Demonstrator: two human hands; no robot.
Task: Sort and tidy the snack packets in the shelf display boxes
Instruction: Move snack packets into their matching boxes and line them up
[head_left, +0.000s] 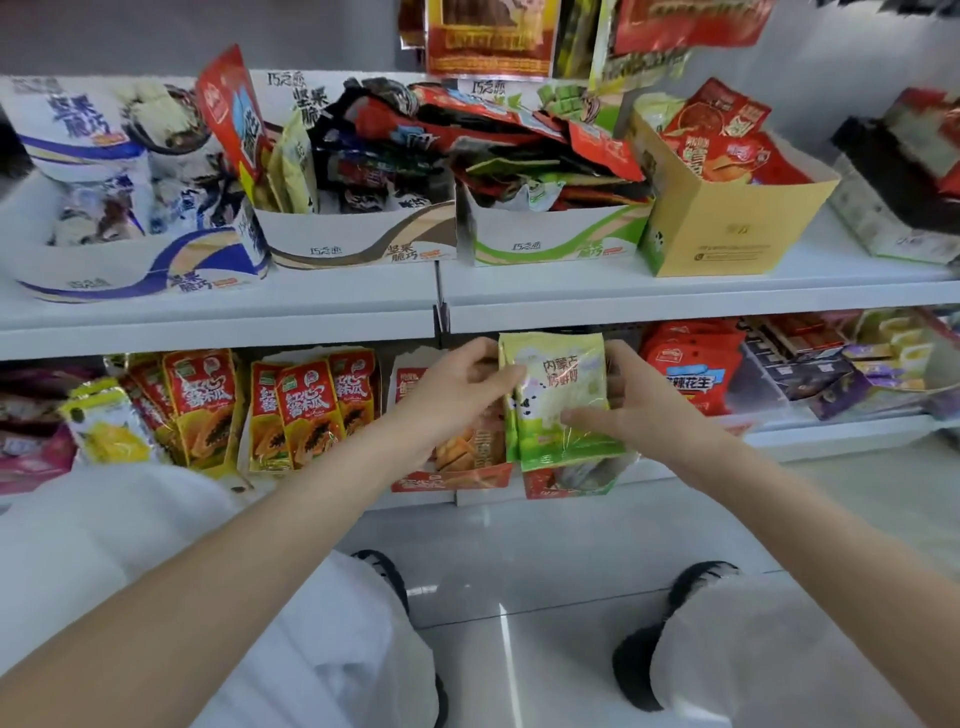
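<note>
Item: green packets (563, 405), upright, small stack. Left hand (457, 389) and right hand (631, 402) squaring stack, fingers clamping both edges. Next, likely: lowering into red display box (569, 483) directly beneath fingers.

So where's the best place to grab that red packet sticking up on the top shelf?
Pinch the top edge of the red packet from above. It stands tilted, its upper half poking free above the brown-striped box, while its lower part is wedged among other packets.
</note>
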